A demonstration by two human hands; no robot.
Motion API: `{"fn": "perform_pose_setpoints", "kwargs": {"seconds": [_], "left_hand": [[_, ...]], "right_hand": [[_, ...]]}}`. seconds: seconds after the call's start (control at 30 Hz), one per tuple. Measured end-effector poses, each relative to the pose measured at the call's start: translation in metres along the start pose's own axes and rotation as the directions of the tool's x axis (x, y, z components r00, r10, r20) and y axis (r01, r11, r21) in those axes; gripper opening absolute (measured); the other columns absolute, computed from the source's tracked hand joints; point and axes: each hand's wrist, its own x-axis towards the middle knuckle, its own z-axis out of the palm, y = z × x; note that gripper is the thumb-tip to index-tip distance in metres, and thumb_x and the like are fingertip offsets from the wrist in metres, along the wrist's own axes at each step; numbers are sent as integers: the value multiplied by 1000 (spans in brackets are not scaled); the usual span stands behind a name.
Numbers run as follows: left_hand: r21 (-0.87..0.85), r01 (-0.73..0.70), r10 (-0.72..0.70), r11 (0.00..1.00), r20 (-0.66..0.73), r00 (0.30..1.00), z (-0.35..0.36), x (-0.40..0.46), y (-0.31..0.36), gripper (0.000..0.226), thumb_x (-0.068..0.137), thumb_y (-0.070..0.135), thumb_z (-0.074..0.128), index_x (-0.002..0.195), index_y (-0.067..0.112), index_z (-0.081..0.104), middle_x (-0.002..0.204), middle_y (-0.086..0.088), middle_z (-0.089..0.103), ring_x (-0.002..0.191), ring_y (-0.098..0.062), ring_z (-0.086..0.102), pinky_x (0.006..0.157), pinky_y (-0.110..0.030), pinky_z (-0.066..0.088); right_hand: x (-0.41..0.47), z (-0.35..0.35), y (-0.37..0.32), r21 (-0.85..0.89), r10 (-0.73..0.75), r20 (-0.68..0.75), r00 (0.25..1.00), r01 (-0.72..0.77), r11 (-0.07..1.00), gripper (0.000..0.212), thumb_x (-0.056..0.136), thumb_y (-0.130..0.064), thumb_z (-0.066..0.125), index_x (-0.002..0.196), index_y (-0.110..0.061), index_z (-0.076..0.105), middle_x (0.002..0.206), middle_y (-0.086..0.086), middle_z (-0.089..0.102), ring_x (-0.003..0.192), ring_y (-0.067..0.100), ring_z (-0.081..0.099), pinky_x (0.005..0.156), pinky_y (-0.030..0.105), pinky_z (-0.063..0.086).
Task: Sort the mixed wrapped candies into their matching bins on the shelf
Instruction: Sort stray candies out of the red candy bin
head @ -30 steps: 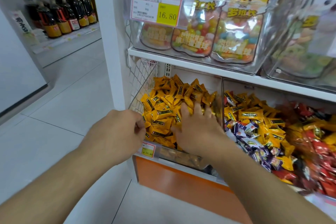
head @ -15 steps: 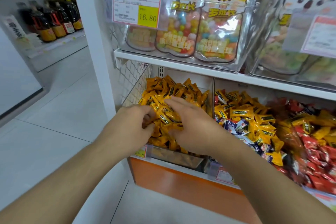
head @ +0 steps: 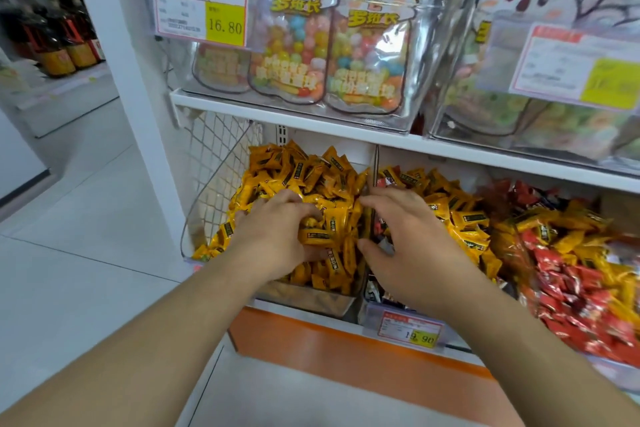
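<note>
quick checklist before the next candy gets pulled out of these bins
1. Left bin holds only yellow candies: ok.
2. Middle bin still mixed, yellow with dark wrappers: not ok.
3. Red candies mixed with yellow on the right: not ok.
4. Left hand grip on one candy: cannot tell.
5. Right hand over the middle bin, fingers spread: ok.
6. Divider between bins visible: ok.

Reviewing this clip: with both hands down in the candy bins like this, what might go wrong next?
1. The heaped yellow-wrapped candies in the leftmost wire-sided bin rise above its low front edge; the left hand digging in could spill some.
2. The right hand straddles the thin metal divider, so candies may cross into the wrong bin.
</note>
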Motion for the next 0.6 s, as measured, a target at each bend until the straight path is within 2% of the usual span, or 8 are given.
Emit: {"fn": "perform_pose_setpoints", "kwargs": {"seconds": [0.07, 0.17, 0.27, 0.3, 0.37, 0.47, 0.53, 0.6], "left_hand": [[12, -18, 19, 1000, -80, 997, 0, -2, -4, 52, 78, 63, 78, 124, 53, 58, 138, 17, 50, 130, -23, 49, 101, -55, 45], [-84, -21, 5, 996, -189, 982, 0, -4, -13, 45, 80, 51, 82, 120, 49, 62, 126, 17, 61, 110, -17, 61, 86, -43, 55], [-220, 16, -77, 975, -275, 958, -9, -5, -21, 40, 81, 42, 85, 116, 45, 66, 111, 11, 65, 78, -12, 61, 67, -32, 51], [-262, 22, -106, 965, -309, 945, -12, -5, -24, 41, 81, 38, 86, 116, 43, 67, 107, 9, 66, 74, -11, 60, 65, -31, 49], [-332, 31, -155, 943, -356, 921, -18, -5, -29, 43, 82, 31, 87, 120, 38, 69, 104, 7, 69, 79, -13, 63, 68, -30, 51], [-269, 50, -139, 962, -323, 936, -20, -5, -33, 58, 82, 26, 85, 135, 35, 63, 128, 2, 63, 109, -19, 62, 88, -30, 50], [-231, 32, -90, 972, -246, 965, -21, -5, -30, 71, 80, 27, 83, 145, 35, 54, 147, 3, 50, 132, -20, 48, 108, -32, 42], [-200, -29, -10, 979, -193, 981, -20, -7, -24, 75, 81, 38, 80, 148, 41, 48, 157, 9, 35, 146, -20, 30, 120, -41, 31]], "right_hand": [[0, 0, 0, 19, 3, 1, 1000, -3, 1000, 60, 99, -37, 62, 154, -30, 39, 161, -13, 30, 153, 8, 14, 120, 25, 13], [3, -2, -1, 40, 2, -3, 1000, -2, 999, 59, 99, -35, 63, 153, -31, 40, 158, -13, 35, 151, 8, 19, 116, 22, 15], [6, -3, -2, 67, 2, -15, 1000, -1, 998, 57, 99, -32, 63, 152, -31, 42, 156, -13, 39, 150, 8, 22, 113, 20, 17], [6, -3, -3, 75, 3, -18, 1000, -1, 997, 56, 99, -31, 63, 151, -31, 43, 156, -13, 39, 150, 9, 23, 112, 21, 18], [6, -4, -3, 80, 3, -19, 1000, -2, 997, 56, 99, -30, 63, 151, -30, 43, 156, -13, 40, 150, 9, 24, 112, 21, 18], [6, -6, 0, 91, 16, -14, 1000, -15, 996, 56, 99, -28, 63, 151, -31, 43, 157, -12, 39, 150, 10, 24, 110, 21, 17], [6, -8, 2, 98, 26, -20, 999, -24, 995, 56, 99, -26, 63, 151, -31, 43, 157, -11, 40, 150, 11, 25, 110, 20, 19], [6, -12, 4, 108, 41, -29, 999, -38, 993, 54, 99, -22, 62, 150, -30, 46, 155, -10, 42, 148, 11, 29, 108, 18, 21]]}}
